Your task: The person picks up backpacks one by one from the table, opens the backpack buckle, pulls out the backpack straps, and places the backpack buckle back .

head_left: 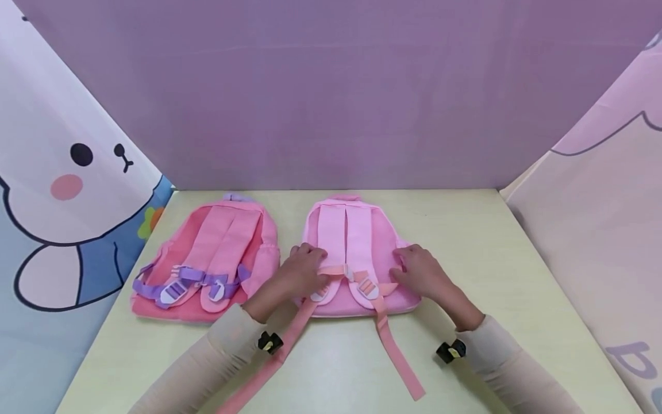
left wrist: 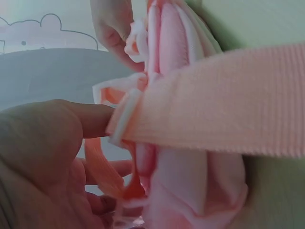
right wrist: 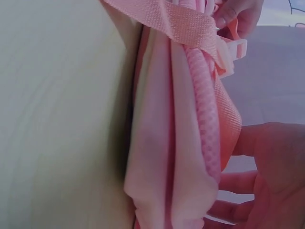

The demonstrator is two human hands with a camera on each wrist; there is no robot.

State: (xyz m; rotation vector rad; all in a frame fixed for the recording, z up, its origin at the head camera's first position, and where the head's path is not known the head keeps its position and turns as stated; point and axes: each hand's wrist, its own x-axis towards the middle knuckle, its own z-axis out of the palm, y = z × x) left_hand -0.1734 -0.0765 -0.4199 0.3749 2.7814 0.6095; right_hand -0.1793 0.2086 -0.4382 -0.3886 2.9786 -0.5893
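A light pink backpack [head_left: 385, 253] lies with its shoulder straps facing up on the table. My left hand [head_left: 301, 270] rests at its left side, beside the orange webbing. In the left wrist view the thumb [left wrist: 93, 119] is against the strap by a pale buckle [left wrist: 126, 116], and the other fingers are partly hidden behind webbing. At the backpack's right side is my right hand [head_left: 421, 270], touching the fabric with spread, slightly bent fingers. Its thumb [right wrist: 248, 139] meets the orange webbing [right wrist: 230, 119] in the right wrist view. Two long strap tails [head_left: 395, 351] trail toward the front.
A darker pink backpack [head_left: 207, 253] with purple straps lies to the left on the pale table [head_left: 517, 276]. A purple panel [head_left: 336, 98] stands along the back edge. Printed cloths flank both sides, the left one bearing a cartoon animal [head_left: 77, 190].
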